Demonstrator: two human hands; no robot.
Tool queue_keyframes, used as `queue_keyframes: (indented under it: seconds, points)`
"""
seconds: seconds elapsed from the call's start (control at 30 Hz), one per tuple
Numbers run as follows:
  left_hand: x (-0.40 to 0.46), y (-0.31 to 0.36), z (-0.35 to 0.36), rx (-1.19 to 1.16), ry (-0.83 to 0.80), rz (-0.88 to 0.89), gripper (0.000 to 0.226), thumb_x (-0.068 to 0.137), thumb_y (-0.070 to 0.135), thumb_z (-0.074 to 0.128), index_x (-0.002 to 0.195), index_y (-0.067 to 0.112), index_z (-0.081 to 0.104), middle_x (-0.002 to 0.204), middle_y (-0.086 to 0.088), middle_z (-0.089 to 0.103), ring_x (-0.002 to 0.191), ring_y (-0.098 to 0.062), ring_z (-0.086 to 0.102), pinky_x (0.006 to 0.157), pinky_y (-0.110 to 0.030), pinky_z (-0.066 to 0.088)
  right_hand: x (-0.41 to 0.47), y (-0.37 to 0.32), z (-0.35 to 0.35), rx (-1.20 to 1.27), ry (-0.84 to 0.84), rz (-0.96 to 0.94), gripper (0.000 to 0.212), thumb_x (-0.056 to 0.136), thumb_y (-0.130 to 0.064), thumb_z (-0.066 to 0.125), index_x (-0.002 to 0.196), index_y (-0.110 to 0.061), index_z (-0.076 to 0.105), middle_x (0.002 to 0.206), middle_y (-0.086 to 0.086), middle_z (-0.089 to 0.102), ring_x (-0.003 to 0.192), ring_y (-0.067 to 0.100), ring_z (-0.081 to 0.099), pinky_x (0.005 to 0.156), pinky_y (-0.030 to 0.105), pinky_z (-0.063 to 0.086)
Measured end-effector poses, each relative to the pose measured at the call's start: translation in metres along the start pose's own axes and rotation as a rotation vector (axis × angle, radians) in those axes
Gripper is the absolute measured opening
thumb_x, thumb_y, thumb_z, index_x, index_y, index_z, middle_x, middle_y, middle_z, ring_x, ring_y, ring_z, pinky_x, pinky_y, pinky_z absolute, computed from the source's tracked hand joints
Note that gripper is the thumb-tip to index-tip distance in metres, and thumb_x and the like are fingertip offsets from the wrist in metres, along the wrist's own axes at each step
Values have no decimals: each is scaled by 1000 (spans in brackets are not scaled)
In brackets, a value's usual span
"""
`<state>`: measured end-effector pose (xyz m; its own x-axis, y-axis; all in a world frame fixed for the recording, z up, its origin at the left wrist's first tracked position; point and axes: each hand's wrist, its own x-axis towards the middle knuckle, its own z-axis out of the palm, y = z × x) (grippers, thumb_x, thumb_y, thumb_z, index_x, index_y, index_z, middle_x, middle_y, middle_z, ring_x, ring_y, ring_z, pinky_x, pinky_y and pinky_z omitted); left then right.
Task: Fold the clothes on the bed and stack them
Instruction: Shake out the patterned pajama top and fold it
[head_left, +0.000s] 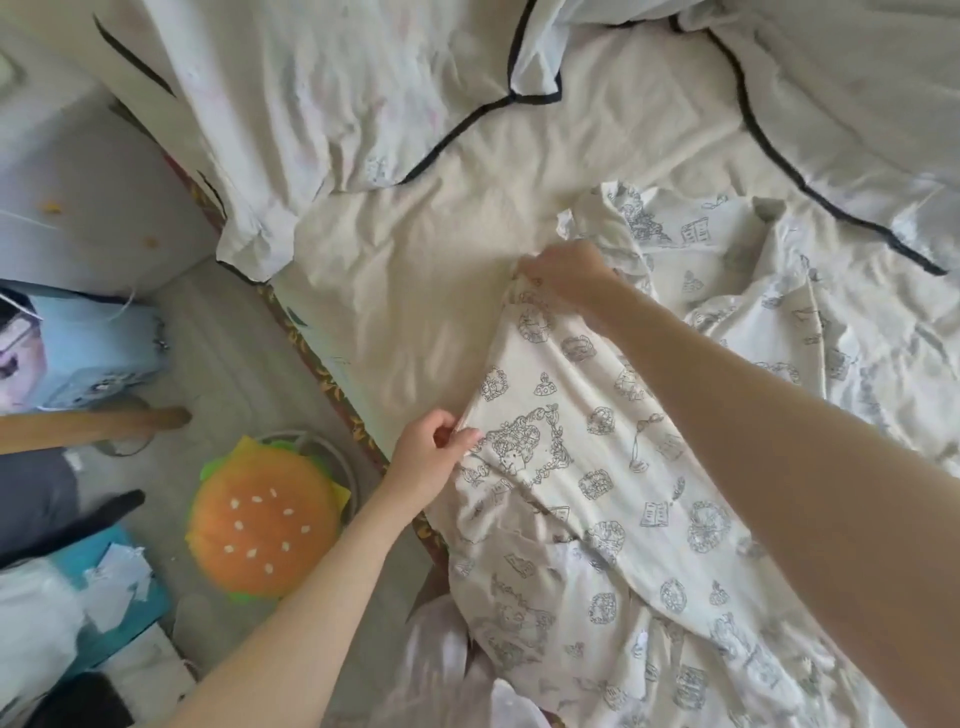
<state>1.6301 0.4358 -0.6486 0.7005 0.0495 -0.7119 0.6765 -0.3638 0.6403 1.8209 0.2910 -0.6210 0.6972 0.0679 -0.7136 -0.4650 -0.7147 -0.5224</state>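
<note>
A cream garment printed with dark line drawings lies spread over the near right part of the bed. My left hand pinches its left edge near the bed's side. My right hand grips the same edge farther up, at the garment's far corner. The edge is stretched between both hands. More of the same printed fabric lies crumpled to the right, behind my right forearm.
White pillows or duvet with black piping lie at the bed's head and far right. A burger-shaped cushion sits on the floor left of the bed, beside a blue case and clutter. Pale fabric hangs at the bed's near edge.
</note>
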Motion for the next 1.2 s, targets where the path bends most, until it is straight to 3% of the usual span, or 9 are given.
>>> queue_keyframes:
  seconds: [0.07, 0.13, 0.2, 0.4, 0.63, 0.8, 0.93, 1.1, 1.2]
  points:
    - [1, -4, -9, -37, 20, 3, 26, 92, 29, 59, 75, 13, 47, 67, -1, 44, 58, -10, 39, 54, -16, 33, 10, -9, 0, 119, 104, -2, 28, 90, -22, 60, 100, 2, 68, 79, 8, 61, 79, 20, 58, 66, 27, 48]
    - [5, -4, -16, -36, 29, 32, 25, 92, 29, 58, 75, 14, 48, 67, 1, 44, 57, -9, 39, 54, -14, 35, 19, -18, 3, 144, 155, -35, 27, 88, -26, 64, 91, 0, 70, 69, 5, 59, 73, 18, 55, 61, 26, 46]
    - [11, -2, -21, -27, 45, 73, 25, 93, 30, 57, 76, 14, 47, 66, 2, 42, 56, -6, 38, 54, -13, 34, 29, -26, 8, 154, 187, -56, 34, 87, -28, 65, 96, 4, 70, 73, 16, 61, 70, 18, 52, 62, 29, 44]
    - [18, -6, -27, -51, 31, 85, 23, 97, 30, 50, 81, 13, 52, 67, 0, 46, 55, 1, 40, 55, -12, 34, 39, -20, 10, -40, 213, -94, 35, 93, -34, 55, 88, -2, 68, 74, 7, 55, 54, 12, 43, 48, 21, 32]
    - [17, -20, -30, -66, 42, -12, 14, 92, 26, 59, 89, 13, 59, 90, -11, 64, 81, -16, 57, 63, -10, 39, -14, 27, 2, -113, 220, -213, 39, 92, -37, 57, 120, -10, 54, 94, -2, 62, 79, 12, 59, 76, 31, 53]
    - [17, -18, -32, -76, 73, -25, 11, 92, 27, 59, 95, 16, 59, 97, -2, 66, 91, -13, 60, 70, -16, 42, -80, 88, 1, -206, 361, -284, 39, 93, -25, 59, 127, -7, 52, 123, 8, 57, 105, 22, 58, 89, 36, 46]
    - [5, -25, -26, -38, -33, -118, 18, 88, 39, 62, 88, 23, 56, 91, 3, 61, 82, -8, 57, 66, -20, 41, -135, 159, 3, -281, 401, -102, 38, 92, -17, 60, 127, -3, 53, 127, 16, 55, 113, 33, 54, 96, 43, 40]
    - [-19, -53, -5, -38, -177, -278, 21, 87, 38, 64, 99, 21, 58, 106, 0, 63, 104, -17, 58, 96, -37, 46, -194, 235, 23, -426, 336, 59, 42, 91, -24, 60, 131, -12, 53, 139, 11, 47, 131, 30, 39, 107, 47, 30]
    - [-41, -71, 13, -19, -178, -327, 29, 88, 40, 62, 107, 19, 58, 111, -1, 61, 109, -19, 55, 98, -39, 43, -219, 264, 44, -462, 300, 40, 43, 89, -28, 63, 130, -15, 55, 145, 9, 43, 134, 32, 37, 108, 52, 29]
